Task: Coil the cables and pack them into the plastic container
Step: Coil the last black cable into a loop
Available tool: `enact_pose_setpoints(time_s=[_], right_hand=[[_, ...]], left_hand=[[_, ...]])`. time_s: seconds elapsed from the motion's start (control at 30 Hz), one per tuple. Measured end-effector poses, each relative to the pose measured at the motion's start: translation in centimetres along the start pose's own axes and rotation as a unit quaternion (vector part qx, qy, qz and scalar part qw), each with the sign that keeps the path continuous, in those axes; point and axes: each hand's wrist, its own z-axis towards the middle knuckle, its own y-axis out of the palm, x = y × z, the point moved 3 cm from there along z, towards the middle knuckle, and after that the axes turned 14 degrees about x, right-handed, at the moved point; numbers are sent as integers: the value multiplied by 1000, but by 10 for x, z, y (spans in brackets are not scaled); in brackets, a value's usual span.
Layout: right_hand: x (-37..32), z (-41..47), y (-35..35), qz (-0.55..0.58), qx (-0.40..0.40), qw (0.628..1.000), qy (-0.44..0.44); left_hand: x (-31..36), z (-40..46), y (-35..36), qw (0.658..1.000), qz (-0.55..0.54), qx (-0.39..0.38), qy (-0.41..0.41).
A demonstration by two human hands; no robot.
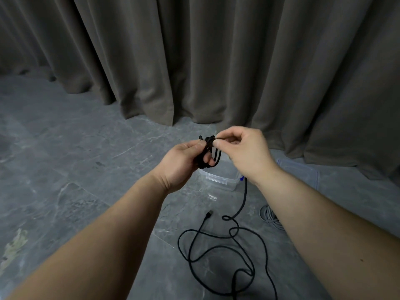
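Note:
A small coil of black cable [213,155] is held up in front of me, above the floor. My left hand [184,163] grips the coil's loops from the left, fingers curled round them. My right hand [244,150] pinches the coil's top between thumb and forefinger. Below the hands, a clear plastic container [220,179] sits on the floor, partly hidden by them. A second black cable [216,252] lies loose and tangled on the floor in front of the container, one plug end [208,213] pointing up-left.
Grey-brown curtains [194,61] hang across the back. The floor is grey stone tile [75,159]. A clear lid [300,172] lies right of the container. A grey cable bundle [270,216] lies beside my right forearm.

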Motion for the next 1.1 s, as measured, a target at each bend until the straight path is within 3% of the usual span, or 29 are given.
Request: enact_pose_setpoints(time_s=[0.2, 0.3, 0.43, 0.57, 0.77, 0.97, 1.1], right_hand=[[-2, 11, -11, 32, 60, 998, -11], [7, 11, -11, 74, 53, 995, 41], [27, 6, -4, 139, 15, 976, 167], [25, 0, 5, 173, -13, 964, 202], [21, -1, 13, 31, 29, 994, 101], [19, -4, 13, -35, 12, 999, 38], [13, -4, 5, -86, 22, 996, -4]], left_hand=[[8, -5, 14, 986, 140, 11, 90], [10, -5, 16, 985, 141, 11, 100], [6, -3, 18, 997, 60, -3, 58], [7, -2, 22, 993, -118, -21, -12], [15, -4, 26, 984, -173, 14, -51], [18, -7, 28, 976, -194, 18, -101], [20, -7, 29, 982, -154, 28, -108]])
